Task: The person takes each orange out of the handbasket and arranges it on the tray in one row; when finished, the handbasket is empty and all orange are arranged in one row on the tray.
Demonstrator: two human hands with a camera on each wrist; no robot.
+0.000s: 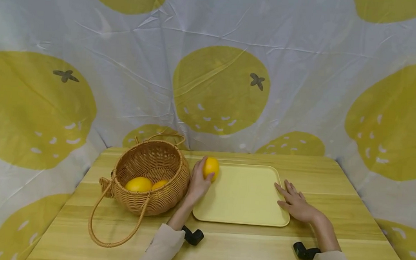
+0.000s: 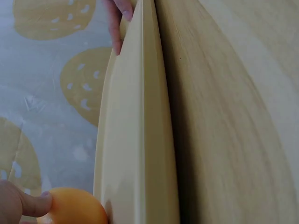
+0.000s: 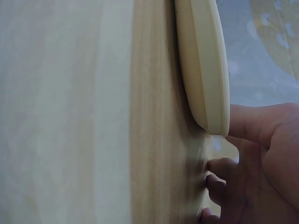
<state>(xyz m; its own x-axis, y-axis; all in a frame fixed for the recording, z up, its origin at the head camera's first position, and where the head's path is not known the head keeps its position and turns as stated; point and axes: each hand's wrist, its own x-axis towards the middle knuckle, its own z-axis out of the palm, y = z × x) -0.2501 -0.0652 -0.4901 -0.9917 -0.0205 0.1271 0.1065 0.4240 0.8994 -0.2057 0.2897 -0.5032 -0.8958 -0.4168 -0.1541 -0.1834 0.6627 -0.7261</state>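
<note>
Now, yellow fruit (image 1: pixel 211 168) gripped in left hand (image 1: pixel 198 184), right hand (image 1: pixel 298 204) outspread at tray (image 1: pixel 243 194) edge

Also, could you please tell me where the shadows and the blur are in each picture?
Head: soft, fairly even light, mild shadow under the basket; left wrist: a dark shadow band along the tray; right wrist: shading on the table beside the tray, and blurred wood grain toward the picture's left.

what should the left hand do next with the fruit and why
Probably settle the fruit on the tray and loosen the grip: the left hand holds it at the tray's far left corner, while the right hand is at the tray's right edge.
</note>
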